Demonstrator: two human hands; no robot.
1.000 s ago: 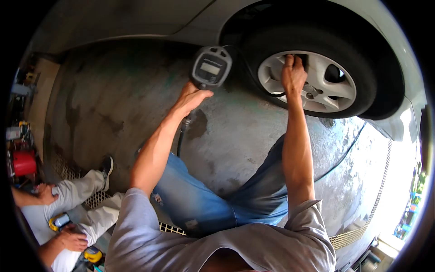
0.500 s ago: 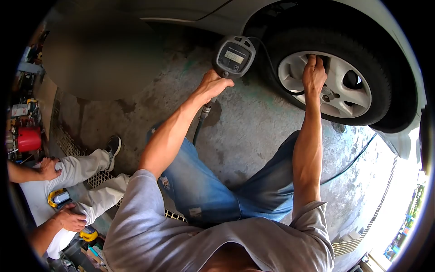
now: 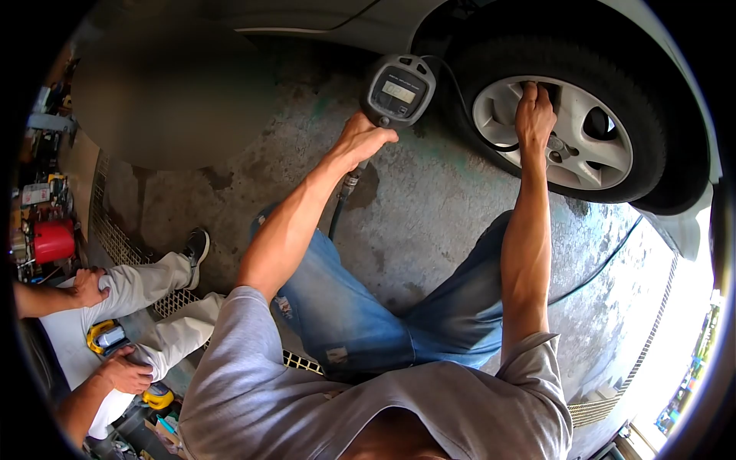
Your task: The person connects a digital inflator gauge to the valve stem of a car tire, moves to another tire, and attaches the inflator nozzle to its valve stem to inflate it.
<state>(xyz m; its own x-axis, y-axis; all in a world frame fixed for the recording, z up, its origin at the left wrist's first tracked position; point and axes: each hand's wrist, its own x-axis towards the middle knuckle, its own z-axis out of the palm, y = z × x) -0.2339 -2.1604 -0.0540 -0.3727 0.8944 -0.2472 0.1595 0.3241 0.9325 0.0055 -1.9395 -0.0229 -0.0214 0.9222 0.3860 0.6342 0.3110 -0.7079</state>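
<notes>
Head view: clasping gauge [image 3: 398, 93] with left hand [image 3: 359, 142], touching wheel [image 3: 573, 115] with right hand [image 3: 535, 124], cannot tell its grip; seemingly midway, remainder unclear.

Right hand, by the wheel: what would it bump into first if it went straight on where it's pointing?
Probably the rim of the silver wheel: the right hand has its fingertips right by it, though how deep they sit is hard to tell.
</notes>
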